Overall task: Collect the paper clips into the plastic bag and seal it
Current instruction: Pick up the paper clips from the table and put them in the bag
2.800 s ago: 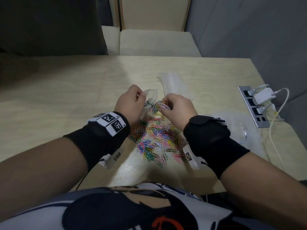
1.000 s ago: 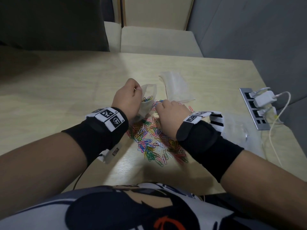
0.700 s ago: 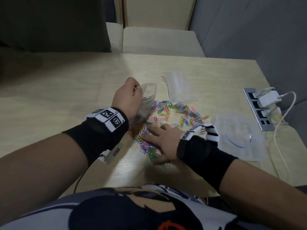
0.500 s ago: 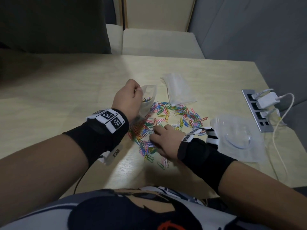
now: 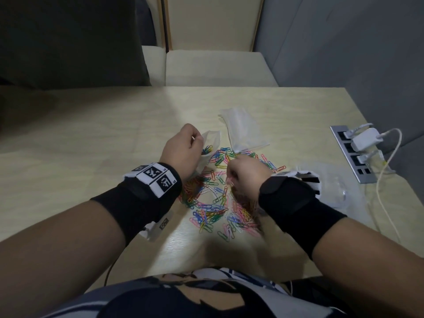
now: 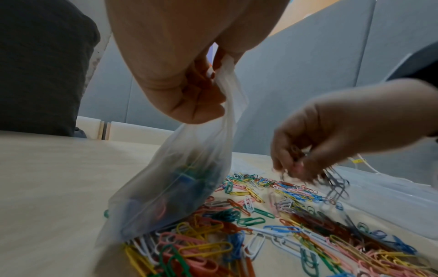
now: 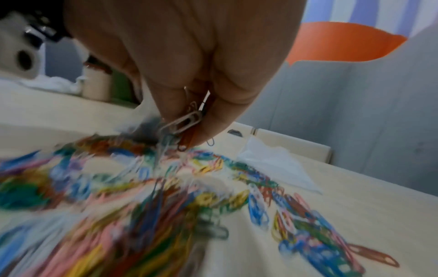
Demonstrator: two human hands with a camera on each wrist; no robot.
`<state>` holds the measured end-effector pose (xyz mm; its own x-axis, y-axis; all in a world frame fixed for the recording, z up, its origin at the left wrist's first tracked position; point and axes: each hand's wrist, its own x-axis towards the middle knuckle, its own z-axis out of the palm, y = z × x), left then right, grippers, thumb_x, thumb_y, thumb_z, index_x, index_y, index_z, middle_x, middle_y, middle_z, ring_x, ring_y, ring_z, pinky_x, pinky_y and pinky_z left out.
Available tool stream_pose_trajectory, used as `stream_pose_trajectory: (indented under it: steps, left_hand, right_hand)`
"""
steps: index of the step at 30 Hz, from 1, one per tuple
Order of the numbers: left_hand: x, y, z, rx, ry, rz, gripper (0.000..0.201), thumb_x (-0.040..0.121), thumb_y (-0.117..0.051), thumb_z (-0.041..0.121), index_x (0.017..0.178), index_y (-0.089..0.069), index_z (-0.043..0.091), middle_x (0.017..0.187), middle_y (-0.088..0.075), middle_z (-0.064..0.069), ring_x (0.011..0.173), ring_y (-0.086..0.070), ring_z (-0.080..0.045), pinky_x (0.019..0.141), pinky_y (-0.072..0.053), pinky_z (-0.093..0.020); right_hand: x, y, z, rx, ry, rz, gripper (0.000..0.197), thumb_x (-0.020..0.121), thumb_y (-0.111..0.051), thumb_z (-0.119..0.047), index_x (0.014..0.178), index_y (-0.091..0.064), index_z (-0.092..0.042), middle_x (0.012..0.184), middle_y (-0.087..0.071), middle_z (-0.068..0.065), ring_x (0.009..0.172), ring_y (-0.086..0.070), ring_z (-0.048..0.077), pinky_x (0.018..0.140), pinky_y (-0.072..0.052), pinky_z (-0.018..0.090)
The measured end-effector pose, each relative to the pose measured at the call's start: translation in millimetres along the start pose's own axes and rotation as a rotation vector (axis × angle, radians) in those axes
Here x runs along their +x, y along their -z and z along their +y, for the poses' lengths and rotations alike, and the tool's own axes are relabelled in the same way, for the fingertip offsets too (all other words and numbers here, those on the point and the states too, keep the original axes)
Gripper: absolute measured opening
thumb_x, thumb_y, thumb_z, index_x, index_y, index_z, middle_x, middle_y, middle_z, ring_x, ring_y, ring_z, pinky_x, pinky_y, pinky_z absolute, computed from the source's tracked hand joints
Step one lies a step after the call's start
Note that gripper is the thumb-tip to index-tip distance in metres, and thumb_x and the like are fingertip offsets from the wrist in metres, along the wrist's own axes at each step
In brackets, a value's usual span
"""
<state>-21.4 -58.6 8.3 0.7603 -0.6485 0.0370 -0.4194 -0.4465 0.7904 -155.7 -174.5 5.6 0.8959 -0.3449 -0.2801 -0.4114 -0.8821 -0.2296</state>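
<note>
Left hand [image 6: 180,75] pinches thin translucent plastic bag [image 6: 180,187]; right hand [image 6: 331,135] pinches looped wire paper clips [image 7: 182,123].

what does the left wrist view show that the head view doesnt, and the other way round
Only the left wrist view shows the right hand from below, with its fingers pinching a small bunch of clips, and the clips piled in the bottom of the plastic bag.

Only the head view shows the power strip with its white charger, the second bag lying flat farther back, and both wristbands.

Both show the left hand gripping the bag's top and the coloured paper clips spread on the table.
</note>
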Motion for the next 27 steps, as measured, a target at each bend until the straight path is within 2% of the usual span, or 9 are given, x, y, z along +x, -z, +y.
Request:
stream_pose_trajectory:
  steps: [2,6,10,13,16,20,22,24,27]
  left_hand:
    - [0,-1,1,0.003,0.004,-0.009,0.013,0.094,-0.043,0.026,0.087,-0.046,0.017,0.064,-0.050,0.003,0.060,-0.045,-0.009,0.058,-0.030,-0.030]
    - [-2,-1,3,0.014,0.007,-0.032,0.011,0.093,-0.044,0.025,0.086,-0.046,0.018,0.063,-0.051,0.002,0.060,-0.046,-0.012,0.059,-0.033,-0.030]
    - [-5,-2,7,0.015,0.017,-0.074,0.010,0.092,-0.044,0.023,0.086,-0.047,0.017,0.069,-0.057,-0.004,0.067,-0.051,-0.023,0.062,-0.039,-0.034]
    - [-6,-1,9,-0.004,0.026,-0.067,0.010,0.092,-0.043,0.021,0.085,-0.047,0.014,0.076,-0.063,-0.011,0.072,-0.055,-0.027,0.065,-0.042,-0.037]
    - [-7,0,9,-0.019,0.028,-0.052,0.010,0.091,-0.044,0.021,0.084,-0.047,0.014,0.077,-0.063,-0.011,0.073,-0.055,-0.028,0.066,-0.043,-0.037]
    - [-6,2,6,-0.037,0.051,-0.028,0.012,0.091,-0.043,0.022,0.087,-0.049,0.013,0.077,-0.064,-0.011,0.073,-0.056,-0.027,0.066,-0.044,-0.037]
    - [-5,2,6,-0.043,0.056,-0.018,0.012,0.091,-0.044,0.023,0.087,-0.049,0.012,0.076,-0.063,-0.011,0.073,-0.057,-0.028,0.067,-0.045,-0.038]
    - [-4,2,6,-0.036,0.053,-0.009,0.013,0.092,-0.044,0.022,0.088,-0.050,0.011,0.076,-0.062,-0.011,0.074,-0.056,-0.029,0.067,-0.044,-0.038]
    - [-3,4,4,-0.025,0.057,0.009,0.014,0.092,-0.044,0.022,0.089,-0.051,0.010,0.076,-0.060,-0.008,0.074,-0.054,-0.027,0.065,-0.041,-0.035]
  right_hand:
    - [2,17,-3,0.056,-0.018,0.086,0.014,0.089,-0.056,-0.009,0.098,-0.065,-0.014,0.105,-0.057,0.006,0.096,-0.057,0.024,0.080,-0.041,0.027]
    - [3,42,-16,0.228,-0.035,0.270,0.010,0.089,-0.060,-0.014,0.097,-0.067,-0.016,0.104,-0.057,0.002,0.091,-0.055,0.018,0.077,-0.036,0.020]
    - [8,52,-33,0.379,-0.057,0.361,0.008,0.086,-0.064,-0.017,0.093,-0.066,-0.018,0.097,-0.059,-0.002,0.084,-0.051,0.012,0.075,-0.039,0.021]
    - [15,49,-42,0.425,-0.131,0.311,0.020,0.084,-0.064,-0.017,0.104,-0.059,-0.015,0.102,-0.063,0.000,0.089,-0.056,0.018,0.076,-0.044,0.026]
    - [18,47,-46,0.435,-0.171,0.231,0.026,0.088,-0.054,-0.014,0.113,-0.050,-0.015,0.110,-0.063,0.004,0.096,-0.060,0.025,0.079,-0.049,0.032]
    - [14,48,-47,0.273,-0.082,0.195,0.025,0.086,-0.041,-0.005,0.108,-0.041,-0.017,0.105,-0.065,0.009,0.090,-0.061,0.031,0.075,-0.053,0.039]
    - [13,49,-44,0.154,-0.009,0.199,0.026,0.085,-0.041,-0.003,0.105,-0.042,-0.019,0.100,-0.064,0.008,0.085,-0.058,0.031,0.071,-0.052,0.037]
    - [12,47,-39,0.074,0.031,0.215,0.025,0.086,-0.045,-0.002,0.106,-0.046,-0.018,0.103,-0.060,0.007,0.086,-0.055,0.029,0.069,-0.045,0.034]
    - [8,35,-29,0.049,-0.024,0.182,0.027,0.087,-0.047,-0.001,0.111,-0.048,-0.015,0.111,-0.050,0.008,0.089,-0.053,0.028,0.069,-0.039,0.033]
